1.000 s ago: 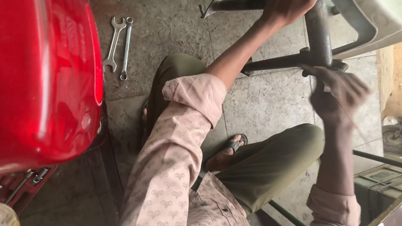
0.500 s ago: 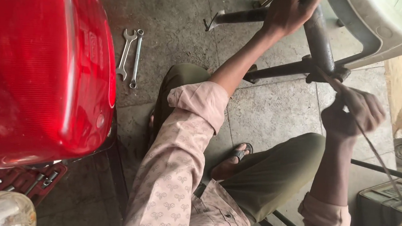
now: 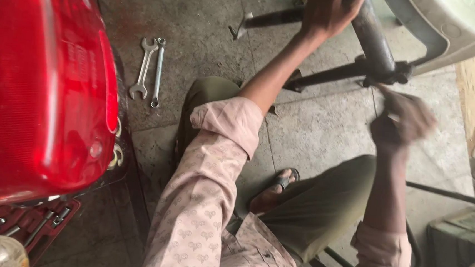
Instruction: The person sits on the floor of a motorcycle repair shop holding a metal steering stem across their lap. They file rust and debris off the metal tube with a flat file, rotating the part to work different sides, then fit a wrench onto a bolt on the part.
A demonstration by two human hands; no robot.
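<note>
- Left hand is wrapped over the top of the dark tube, fingers curled around it, arm stretched out straight from the rolled pink sleeve.
- Right hand sits just below the tube's lower end, right by the clamp where the black bar crosses it. It's blurred, so I can't tell for sure if the fingers are pinched on something; they look bunched together, and there may be a thin light thing in them.
- Tube runs at a slant, upper end under the left hand, lower end at the clamp, with a pale plastic panel just to the right of it.
- Second black bar sticks out left from the tube up near the left hand, ending in a small bent bracket.
- Two wrenches lie side by side on the concrete floor, well left of the tube, near the red tank.
- Red tank fills the whole side far left of the tube, glossy.
- Red tool tray with sockets peeks out under the tank, way down-left from the tube.
- Knees in olive trousers are below the tube, with a sandalled foot tucked between them.
</note>
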